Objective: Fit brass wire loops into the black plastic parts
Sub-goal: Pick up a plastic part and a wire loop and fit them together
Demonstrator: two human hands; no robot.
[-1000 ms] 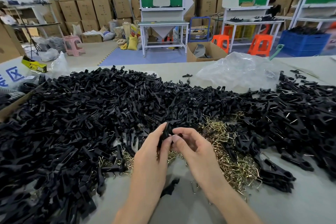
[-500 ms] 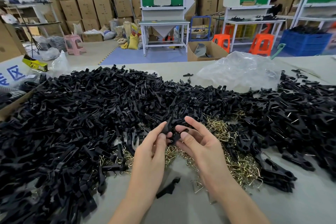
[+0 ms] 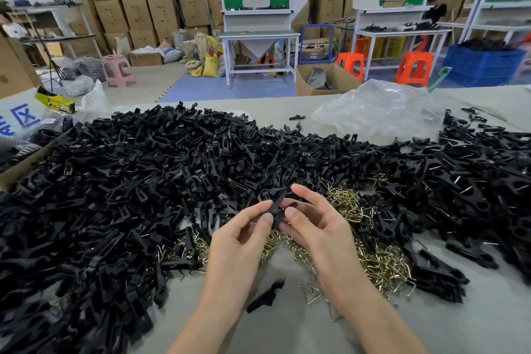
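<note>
I see one black plastic part (image 3: pixel 277 208) caught between both hands over the grey table (image 3: pixel 287 330). The left hand (image 3: pixel 241 241) pinches its lower end between thumb and forefinger. The right hand (image 3: pixel 313 227) curls its fingers at the upper end, thumb against the part. The part is matte, narrow and angular. Beneath and just right of the right hand lies a tangle of thin, shiny brass wire loops (image 3: pixel 370 256), ringed by a heap of black parts (image 3: pixel 143 181).
</note>
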